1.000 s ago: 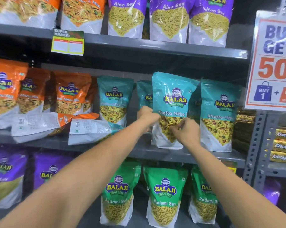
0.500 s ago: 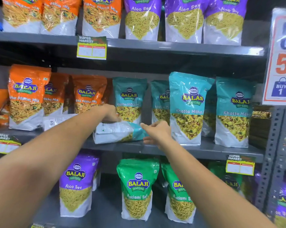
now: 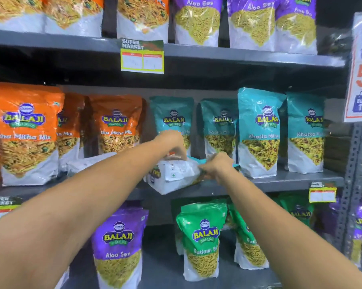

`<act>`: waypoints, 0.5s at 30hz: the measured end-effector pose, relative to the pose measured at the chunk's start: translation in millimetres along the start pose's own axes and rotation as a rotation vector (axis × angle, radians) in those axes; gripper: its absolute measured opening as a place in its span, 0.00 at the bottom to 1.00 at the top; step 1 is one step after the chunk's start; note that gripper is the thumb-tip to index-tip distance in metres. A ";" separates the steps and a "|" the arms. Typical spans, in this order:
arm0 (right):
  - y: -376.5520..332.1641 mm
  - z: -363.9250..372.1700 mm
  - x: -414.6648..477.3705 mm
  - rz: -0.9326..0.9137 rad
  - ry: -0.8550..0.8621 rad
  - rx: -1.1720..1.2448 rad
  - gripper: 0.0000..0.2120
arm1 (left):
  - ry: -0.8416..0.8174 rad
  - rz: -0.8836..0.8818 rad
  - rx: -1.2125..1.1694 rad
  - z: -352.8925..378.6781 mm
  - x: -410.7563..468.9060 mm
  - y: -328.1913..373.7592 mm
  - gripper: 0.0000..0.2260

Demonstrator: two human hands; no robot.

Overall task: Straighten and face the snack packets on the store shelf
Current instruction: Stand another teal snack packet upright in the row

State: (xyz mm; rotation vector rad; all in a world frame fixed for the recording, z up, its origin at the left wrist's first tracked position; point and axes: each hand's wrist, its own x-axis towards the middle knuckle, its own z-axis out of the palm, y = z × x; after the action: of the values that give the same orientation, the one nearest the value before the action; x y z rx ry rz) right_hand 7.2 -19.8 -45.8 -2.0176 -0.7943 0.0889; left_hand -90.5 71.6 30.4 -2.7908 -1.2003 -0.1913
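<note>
- My left hand (image 3: 171, 142) and right hand (image 3: 216, 165) both have fingers (image 3: 179, 153) closed on the fallen teal packet (image 3: 174, 176), lying back-up on the shelf (image 3: 290, 182).
- Right of my fingers, teal packets (image 3: 259, 132) stand faced.
- Left of them, a white packet (image 3: 88, 163) lies flat, still to fix.

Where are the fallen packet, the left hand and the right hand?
fallen packet (image 3: 176, 176), head view, on its white back panel.
left hand (image 3: 172, 142), head view, on its back.
right hand (image 3: 216, 165), head view, on its back.
</note>
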 end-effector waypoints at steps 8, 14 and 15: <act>7.6 -9.8 12.1 0.104 0.088 0.146 0.03 | -0.209 -0.004 -0.152 7.6 18.0 -2.5 0.26; -9.9 -4.6 -19.6 0.188 -0.171 0.367 0.17 | -0.301 -0.024 -0.012 1.5 7.8 -8.2 0.39; -12.8 -4.2 -24.8 0.184 -0.172 0.401 0.17 | -0.319 -0.016 -0.021 1.8 6.6 -7.3 0.41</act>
State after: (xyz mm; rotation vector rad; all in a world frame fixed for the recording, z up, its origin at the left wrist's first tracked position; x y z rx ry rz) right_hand -17.3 -32.4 -39.3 -1.7089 -0.6344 0.4945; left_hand -91.2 81.6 29.9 -2.9087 -1.2862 0.2516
